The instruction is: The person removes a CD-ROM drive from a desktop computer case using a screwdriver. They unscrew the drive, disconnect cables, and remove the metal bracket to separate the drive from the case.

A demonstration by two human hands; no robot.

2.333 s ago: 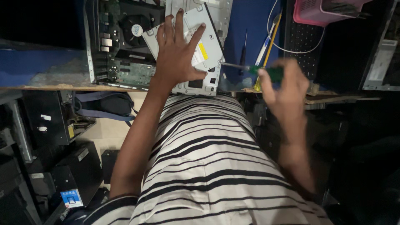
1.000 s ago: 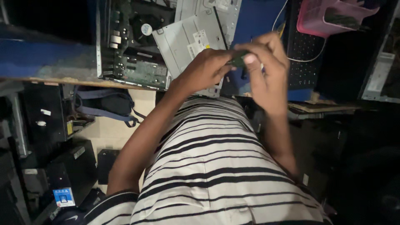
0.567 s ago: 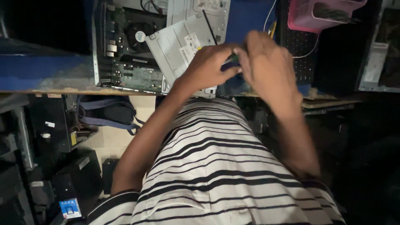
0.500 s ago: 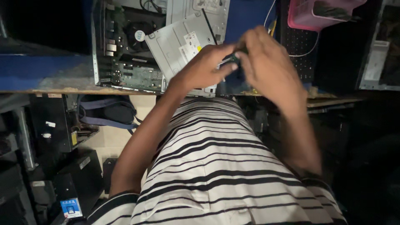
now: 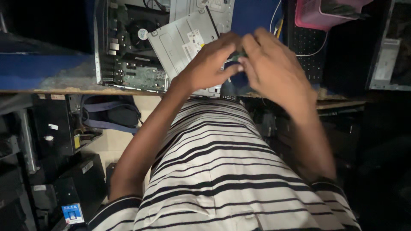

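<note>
above the edge of the blue-topped workbench (image 5: pixel 47 72), both hands meet over a silver optical drive (image 5: pixel 184 40) that lies tilted across an open computer case. the left hand (image 5: pixel 209 64) has its fingers curled closed, pinching a small dark green thing, most likely a screwdriver handle (image 5: pixel 238 55), against its fingertips. the right hand (image 5: pixel 274 70) is blurred; its fingers bend inward and close on the same green piece from the other side, so the two hands touch at the fingertips. only a sliver of that handle shows between them, and i cannot tell whether a shaft or tip sticks out. it sits just off the drive's right edge, above the near lip of the bench.

left of the drive, a green motherboard (image 5: pixel 132 70) with a round cooling fan (image 5: pixel 139 32) lies exposed inside the case. behind the right hand stands a black perforated panel (image 5: pixel 308 47), with a pink plastic basket (image 5: pixel 317 15) above it and a white cable (image 5: pixel 274 13) running nearby. under the bench, at the left, a dark bag with blue straps (image 5: pixel 111 115) sits on a shelf beside black computer cases (image 5: pixel 55 132). a black-and-white striped shirt (image 5: pixel 222 171) fills the lower part of the view.
</note>
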